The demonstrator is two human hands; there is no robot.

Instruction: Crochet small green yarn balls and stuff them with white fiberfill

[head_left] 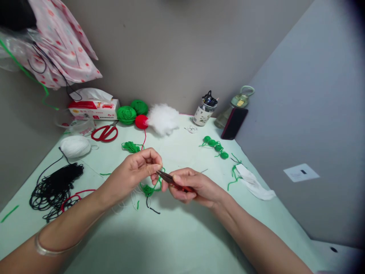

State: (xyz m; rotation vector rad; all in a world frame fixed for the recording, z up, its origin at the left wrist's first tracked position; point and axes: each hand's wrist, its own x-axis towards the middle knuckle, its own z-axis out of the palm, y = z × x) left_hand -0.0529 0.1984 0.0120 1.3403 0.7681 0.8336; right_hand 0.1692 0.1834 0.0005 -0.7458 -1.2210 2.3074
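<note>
My left hand [145,165] is closed in a pinch, and a green yarn strand [160,183] runs close beneath its fingertips. What sits between those fingertips is too small to make out. My right hand [189,185] is wrapped round a small red-handled tool with dark pointed jaws [165,176]; whether it is scissors or pliers I cannot tell. The tool's tip meets the left fingertips. Just below the hands lies a small green yarn piece [147,190], with loose white strands and a short black strand [154,210] on the table.
Left are black yarn [57,186], white yarn [75,146] and red scissors [105,133]. Green balls [126,115], a red ball [141,121] and white stuffing [163,119] line the back. Right stand a pen jar [203,115], a phone [234,123], and small green balls [218,147].
</note>
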